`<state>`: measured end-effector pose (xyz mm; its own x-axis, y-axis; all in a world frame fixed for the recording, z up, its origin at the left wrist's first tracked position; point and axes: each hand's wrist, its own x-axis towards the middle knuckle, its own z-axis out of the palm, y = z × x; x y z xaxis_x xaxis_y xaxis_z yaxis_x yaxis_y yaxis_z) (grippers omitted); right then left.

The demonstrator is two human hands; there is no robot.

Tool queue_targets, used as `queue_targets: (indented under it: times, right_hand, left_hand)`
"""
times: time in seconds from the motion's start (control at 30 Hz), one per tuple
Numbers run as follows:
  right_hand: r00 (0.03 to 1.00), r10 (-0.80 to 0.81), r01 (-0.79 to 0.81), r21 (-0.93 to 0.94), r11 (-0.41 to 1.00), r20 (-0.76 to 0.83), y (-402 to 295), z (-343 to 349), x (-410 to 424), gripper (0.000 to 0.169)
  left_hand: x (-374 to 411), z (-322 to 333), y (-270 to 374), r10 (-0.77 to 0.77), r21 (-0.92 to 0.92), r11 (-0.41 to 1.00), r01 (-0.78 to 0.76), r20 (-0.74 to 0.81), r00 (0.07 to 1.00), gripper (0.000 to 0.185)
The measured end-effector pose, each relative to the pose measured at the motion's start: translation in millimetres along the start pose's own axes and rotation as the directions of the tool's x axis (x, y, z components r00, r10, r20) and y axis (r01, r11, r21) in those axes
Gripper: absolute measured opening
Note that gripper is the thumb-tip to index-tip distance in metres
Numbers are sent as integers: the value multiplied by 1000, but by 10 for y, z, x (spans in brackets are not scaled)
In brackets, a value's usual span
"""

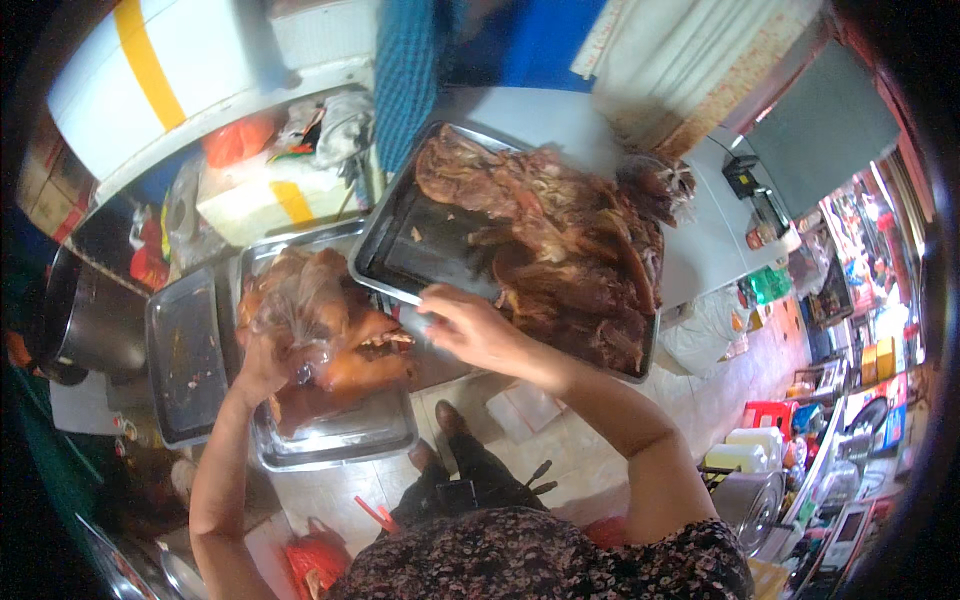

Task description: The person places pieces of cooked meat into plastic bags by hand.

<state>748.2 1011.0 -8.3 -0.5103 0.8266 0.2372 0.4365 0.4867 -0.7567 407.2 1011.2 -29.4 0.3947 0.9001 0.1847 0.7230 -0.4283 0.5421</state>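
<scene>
My left hand [268, 364] grips a thin clear plastic bag [304, 304], bunched over a glossy brown cooked pig's head [352, 375]. Teeth show along its jaw, on the side toward my right hand. The meat lies in a metal tray [337, 454]. My right hand [469, 324] is over the near rim of a larger dark tray [442, 247], its fingers curved and apart; whether it touches the rim is unclear. Flattened, dark cooked meat [555, 247] covers much of that larger tray.
A shallow metal tray [187, 352] with scraps stands at the left, beside a large dark pot [101, 322]. Behind are foam boxes [247, 199] with yellow tape. A bagged dark item [660, 184] sits on the white table [705, 247]. A red plastic bag [319, 555] lies below.
</scene>
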Motion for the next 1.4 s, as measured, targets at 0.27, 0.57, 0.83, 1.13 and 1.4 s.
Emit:
queue_targets:
  times: [0.27,0.57,0.83,1.13,1.4]
  right_hand:
    - [810,366,-402,20,915,-457,263,-744,-1983,27]
    - [211,786,-552,593,586,-581,210,-1119,-3861,11]
    - [114,869,-487,735,472,-482,374,-1228,-4766,10]
    - [-121,858,-408,813,415,-498,877,-2072,-6779,9]
    - [-202,813,-418,799,432,-546,1109,-2729,-8348,6]
  left_hand:
    - [82,-292,-302,-492,-806,398,437,215,844,8]
    - [261,-615,819,-466,-909,364,201,9,885,5]
    - [759,-23,2478,-216,-945,257,202,148,965,18]
    - [2327,1857,5058,-90,-901,353,253,237,967,16]
    - [4036,3331,6102,126,-808,565,167,285,950,21]
